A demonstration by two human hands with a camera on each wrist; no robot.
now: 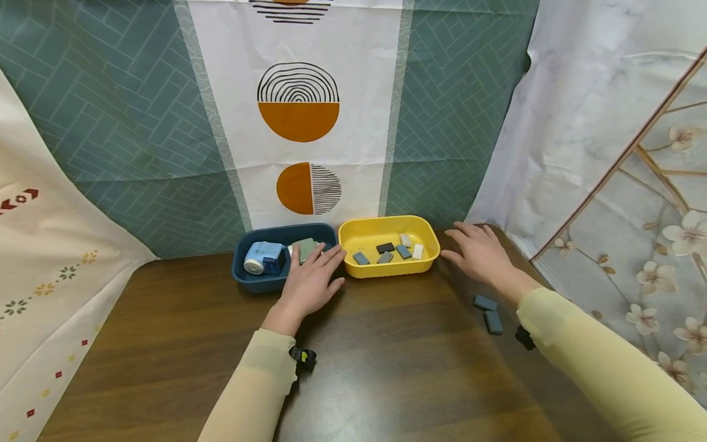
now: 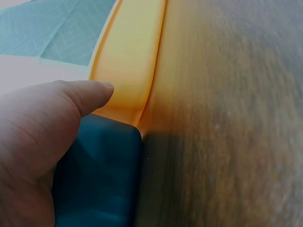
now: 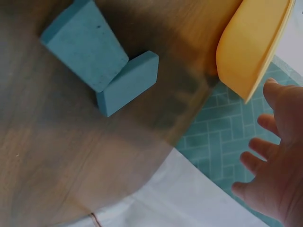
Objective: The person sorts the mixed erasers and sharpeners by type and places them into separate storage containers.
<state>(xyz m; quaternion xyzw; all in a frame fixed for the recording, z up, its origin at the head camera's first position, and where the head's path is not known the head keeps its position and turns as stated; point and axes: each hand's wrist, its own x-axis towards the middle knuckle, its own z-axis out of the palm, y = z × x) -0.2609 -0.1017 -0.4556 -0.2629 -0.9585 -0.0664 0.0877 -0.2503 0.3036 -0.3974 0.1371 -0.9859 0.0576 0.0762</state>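
Observation:
My left hand (image 1: pixel 310 283) reaches over the right end of a dark blue bin (image 1: pixel 259 285), fingers extended, fingertips at the left rim of a yellow bin (image 1: pixel 381 270). In the left wrist view its thumb (image 2: pixel 92 94) overlaps the yellow wall above the blue corner. My right hand (image 1: pixel 479 253) hovers beside the yellow bin's right end, fingers spread and holding nothing. Inside the yellow bin lie several small blocks: white (image 1: pixel 417 251), black (image 1: pixel 385 248) and blue-grey (image 1: pixel 361 258). The blue bin holds a light blue object with a white round end (image 1: pixel 265 256) and a grey-green item (image 1: pixel 307 247), partly hidden by my fingers.
Two blue-grey blocks, one farther back (image 1: pixel 485 302) and one nearer (image 1: pixel 493 322), lie on the brown wooden table (image 1: pixel 381 350) below my right forearm. A patterned cloth (image 1: pixel 298 147) hangs behind the bins. Floral fabric (image 1: pixel 641 258) borders the right side.

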